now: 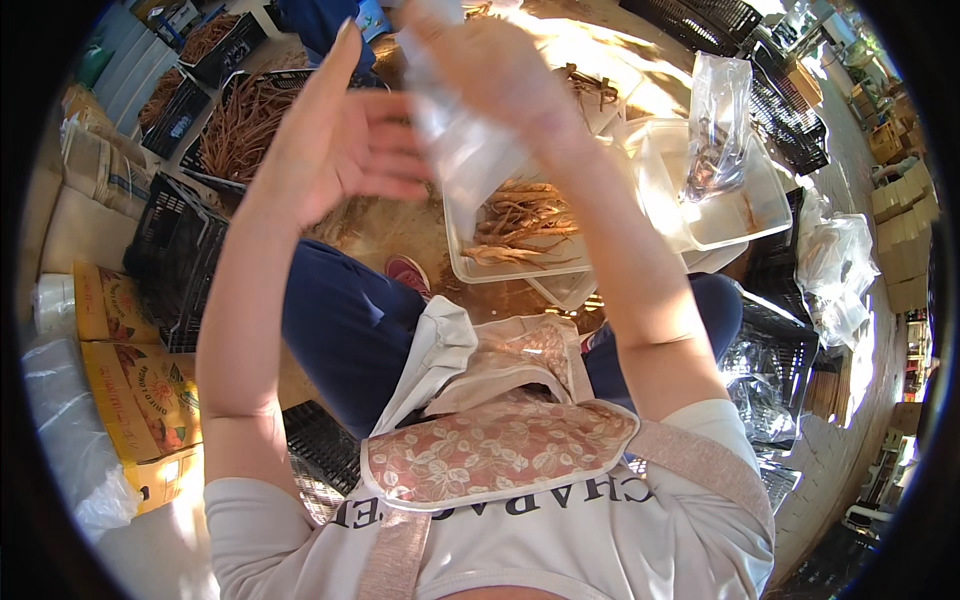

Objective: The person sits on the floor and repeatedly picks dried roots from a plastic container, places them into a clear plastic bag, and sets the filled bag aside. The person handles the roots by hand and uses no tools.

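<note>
Raised ahead of me, my left hand [350, 145] has its thumb up and its fingers stretched apart, with nothing in it. My right hand [490, 75] is smeared by motion, its fingers closed on a clear plastic bag [455, 150] that hangs down between the two hands. Whether the bag has anything in it I cannot make out. Below it, long tan roots [525, 225] lie in a white plastic tub [456, 262]. Another translucent tub [745, 235] to the right holds a clear bag with dark pieces [716, 140].
Black crates with reddish-brown roots [250, 125] stand at the far left. Closer on the left are an empty-looking black crate [175, 255] and yellow cardboard boxes [145, 390]. A black crate of clear bags [765, 370] sits by my right knee. Crumpled plastic [838, 265] lies beyond it.
</note>
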Motion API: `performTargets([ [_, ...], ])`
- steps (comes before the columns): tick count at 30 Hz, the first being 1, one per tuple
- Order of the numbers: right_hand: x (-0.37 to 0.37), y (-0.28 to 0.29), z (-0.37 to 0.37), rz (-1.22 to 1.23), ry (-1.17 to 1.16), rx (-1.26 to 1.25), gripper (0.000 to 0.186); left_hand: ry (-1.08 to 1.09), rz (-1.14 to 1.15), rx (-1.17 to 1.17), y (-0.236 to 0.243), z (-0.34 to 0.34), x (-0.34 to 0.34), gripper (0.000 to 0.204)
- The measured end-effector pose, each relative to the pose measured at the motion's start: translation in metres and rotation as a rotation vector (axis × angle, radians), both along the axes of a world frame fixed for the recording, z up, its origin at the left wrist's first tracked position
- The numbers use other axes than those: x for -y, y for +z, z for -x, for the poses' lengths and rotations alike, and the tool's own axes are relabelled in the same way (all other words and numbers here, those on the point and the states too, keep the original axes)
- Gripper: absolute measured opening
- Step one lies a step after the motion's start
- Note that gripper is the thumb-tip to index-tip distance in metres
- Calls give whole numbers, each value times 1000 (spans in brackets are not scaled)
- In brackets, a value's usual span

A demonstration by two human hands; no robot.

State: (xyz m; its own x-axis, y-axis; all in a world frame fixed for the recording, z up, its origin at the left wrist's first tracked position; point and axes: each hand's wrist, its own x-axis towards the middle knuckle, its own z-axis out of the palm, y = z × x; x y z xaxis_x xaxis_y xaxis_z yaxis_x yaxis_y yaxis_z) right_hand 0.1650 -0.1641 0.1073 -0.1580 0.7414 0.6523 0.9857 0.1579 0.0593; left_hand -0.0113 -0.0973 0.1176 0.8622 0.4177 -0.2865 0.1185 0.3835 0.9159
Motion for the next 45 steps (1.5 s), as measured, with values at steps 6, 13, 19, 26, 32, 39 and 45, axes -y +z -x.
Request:
performTargets([
  [6, 2, -70, 121, 164, 313, -920, 49, 403, 343, 225, -63, 50, 18, 36],
  [13, -7, -90, 117, -47, 210, -640, 32, 230, -44, -329, -92, 94, -28, 25],
  [19, -19, -89, 135, 42, 418, -547, 13, 365, -28, -534, -57, 109, -128, 18],
  [26, -15, -98, 97, 92, 272, -755, 15, 931, -1203, -489, -103, 66, -138, 28],
  [32, -5, -177, -65, 736, -161, -766, 45, 844, -1349, -618, -112, 37, -110, 37],
  [39, 15, -296, -71, 1175, -279, 1, 123, 203, -1462, -349, -165, 29, -106, 15],
  [45, 24, -290, -73, 1244, -217, 103, 116, 407, -1434, -482, -174, 24, -109, 15],
])
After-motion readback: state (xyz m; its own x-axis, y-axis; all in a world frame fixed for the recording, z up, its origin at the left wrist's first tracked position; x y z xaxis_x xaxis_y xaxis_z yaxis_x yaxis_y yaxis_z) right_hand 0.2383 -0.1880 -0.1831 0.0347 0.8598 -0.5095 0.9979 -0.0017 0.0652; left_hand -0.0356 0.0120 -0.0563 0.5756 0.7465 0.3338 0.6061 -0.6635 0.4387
